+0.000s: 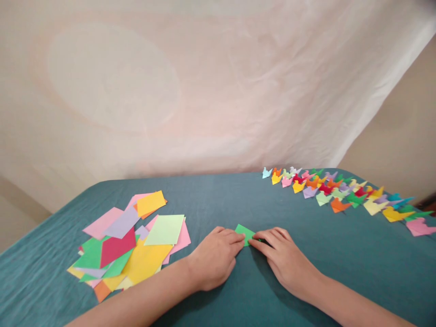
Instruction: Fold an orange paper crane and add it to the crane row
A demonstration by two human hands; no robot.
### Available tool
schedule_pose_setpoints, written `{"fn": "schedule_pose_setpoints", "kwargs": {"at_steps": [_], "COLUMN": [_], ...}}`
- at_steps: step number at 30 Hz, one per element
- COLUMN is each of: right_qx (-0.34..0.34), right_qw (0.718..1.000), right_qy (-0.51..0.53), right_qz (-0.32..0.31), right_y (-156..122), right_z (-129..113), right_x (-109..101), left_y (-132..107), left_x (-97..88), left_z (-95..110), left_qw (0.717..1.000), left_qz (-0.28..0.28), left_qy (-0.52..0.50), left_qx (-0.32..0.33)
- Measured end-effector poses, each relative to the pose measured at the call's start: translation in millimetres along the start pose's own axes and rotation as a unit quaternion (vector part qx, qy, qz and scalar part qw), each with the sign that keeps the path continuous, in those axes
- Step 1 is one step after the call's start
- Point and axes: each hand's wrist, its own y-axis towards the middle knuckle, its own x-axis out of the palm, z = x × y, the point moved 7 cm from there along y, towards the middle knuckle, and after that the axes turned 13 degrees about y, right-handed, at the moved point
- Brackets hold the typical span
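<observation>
A small folded piece of green origami paper [244, 232] lies on the dark green tablecloth, between my two hands. My left hand [220, 254] rests on the cloth with its fingertips pressing the paper's left side. From the other side, my right hand [281, 254] pinches the paper's right corner between thumb and fingers. The fingers partly cover the paper, so its full folded shape is hidden.
To the left lies a loose pile of coloured paper squares, with a yellow sheet [148, 259] and a pale green sheet [165, 229] on it. Rows of folded paper birds [339, 205] stand at the right. Behind the tablecloth [211, 200] hangs a pale cloth [218, 91].
</observation>
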Motion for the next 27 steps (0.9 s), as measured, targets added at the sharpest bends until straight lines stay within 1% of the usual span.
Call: {"fn": "schedule_pose_setpoints", "kwargs": {"at_steps": [5,11,15,20,23,27], "right_qx": [-0.014,-0.025,-0.033,-0.01,0.006,0.02], "right_qw": [0.999,0.995,0.993,0.995,0.994,0.993], "right_qy": [-0.037,-0.094,-0.109,-0.103,-0.107,-0.117], "right_qz": [-0.009,-0.017,-0.016,-0.002,0.01,0.011], "right_y": [2,-2,-2,0,-1,-4], "right_z": [-3,1,-1,-1,3,10], "right_x": [0,8,8,0,-6,-9], "left_y": [1,1,0,0,0,0], "left_x": [4.1,9.3,11.1,13.5,14.7,15.9], "left_z": [4,8,9,10,10,9], "left_qw": [0.999,0.997,0.996,0.995,0.995,0.995], "left_qz": [0.014,0.018,0.019,0.02,0.022,0.019], "left_qy": [0.038,0.07,0.082,0.091,0.095,0.096], "left_qx": [0.005,0.012,0.02,0.022,0.021,0.019]}}
